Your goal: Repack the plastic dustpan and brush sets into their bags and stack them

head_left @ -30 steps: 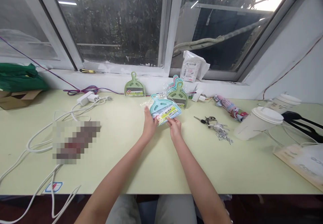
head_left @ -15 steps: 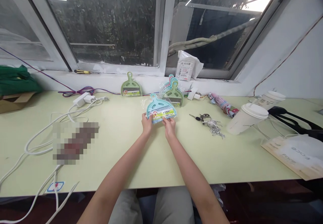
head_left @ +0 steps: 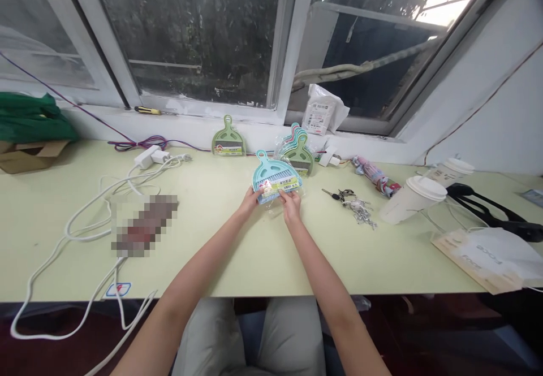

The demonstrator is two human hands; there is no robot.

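Note:
Between my hands is a light blue dustpan and brush set (head_left: pixel 276 177) in clear plastic wrap with a printed label. My left hand (head_left: pixel 251 199) grips its lower left corner, and my right hand (head_left: pixel 291 203) pinches its lower edge further right. The set tilts with its handle pointing away from me. Just behind it on the right, several similar sets in green, blue and pink lean in a stack, a green dustpan set (head_left: pixel 300 155) at the front. Another green dustpan set (head_left: pixel 228 138) stands alone against the wall, further left.
On the right lie keys (head_left: pixel 350 203), a folded umbrella (head_left: pixel 375 175), paper cups (head_left: pixel 413 201) and a paper bag (head_left: pixel 483 257). White cables (head_left: pixel 85 232) sprawl on the left beside a blurred patch. A screwdriver (head_left: pixel 148 110) and a white package (head_left: pixel 320 113) rest on the sill.
The view has shifted slightly. Both hands still hold the light blue set, which now tips a little more, its brush bristles showing more clearly.

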